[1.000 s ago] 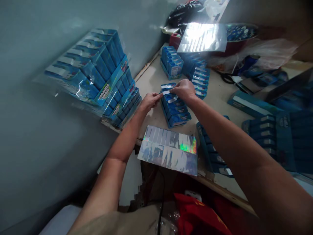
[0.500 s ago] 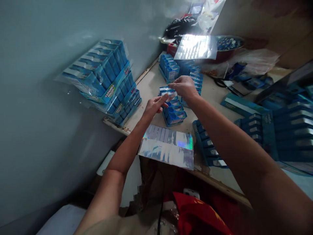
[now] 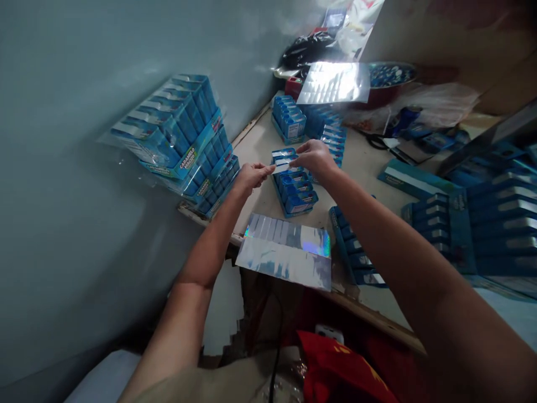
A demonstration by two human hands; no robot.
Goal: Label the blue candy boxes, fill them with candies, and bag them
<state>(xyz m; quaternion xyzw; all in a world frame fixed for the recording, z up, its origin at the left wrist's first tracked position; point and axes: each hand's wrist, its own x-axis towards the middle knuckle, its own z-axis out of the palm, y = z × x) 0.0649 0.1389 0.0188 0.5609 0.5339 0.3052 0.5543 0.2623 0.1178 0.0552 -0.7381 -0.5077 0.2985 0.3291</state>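
Observation:
A small white sticker strip (image 3: 281,167) is stretched between my two hands, above a tray of blue candy boxes (image 3: 298,193). My left hand (image 3: 253,176) pinches its left end between thumb and fingers. At the other end, my right hand (image 3: 314,157) is closed on the strip, its fingertips partly hidden. Some of the boxes in the tray carry white strips across their tops; those at the near end show bare blue tops. Near the table's front edge lies a shiny sticker sheet (image 3: 285,252), overhanging the edge.
Wrapped trays of caramel boxes (image 3: 180,140) are stacked at left by the wall. More box trays (image 3: 289,120) stand farther back, and others (image 3: 436,224) at right. A bright sticker sheet (image 3: 335,83) lies at the back beside a bowl of small items (image 3: 390,75).
My left hand has moved left and slightly up, and its fingers have straightened into a pinch. The strip now lies flat between both hands. My right hand has lowered slightly.

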